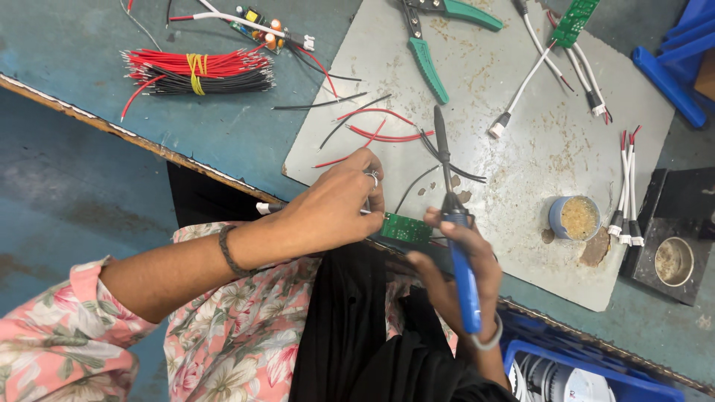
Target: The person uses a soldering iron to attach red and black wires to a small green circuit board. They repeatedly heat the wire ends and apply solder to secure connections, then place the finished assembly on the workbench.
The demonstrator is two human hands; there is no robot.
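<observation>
Bench (89,45) – blue-green, worn; a grey mat (536,134) lies on it under the work. Blue crate (588,365) at the near edge, a blue plastic part at the far right corner.

On the mat: green-handled pliers (428,63), white leads with plugs, loose red and black wires (380,130). Off the mat, a tied bundle (197,72) of red and black wires, well apart from the hands. Small pot (576,217) of yellowish granules near the mat's right side; a metal cup in a black stand just beyond it.

Left hand (331,208) – fingers pinched together on the edge of a small green board (406,228), holding it at the near edge of the mat. A white lead end shows behind the wrist. Right hand (465,272) – closed around the blue handle of a soldering iron (450,216), the tip pointing away, past the board and over the mat. Whether the right fingers also touch the board, cannot tell.

Judgement: soldering a wire to the board is the step in hand; iron is lifted, not on a pad. The next move calls for a lead seated at its pad, the board held still, and the tip brought down accurately – briefly, clear of the left fingertips.
</observation>
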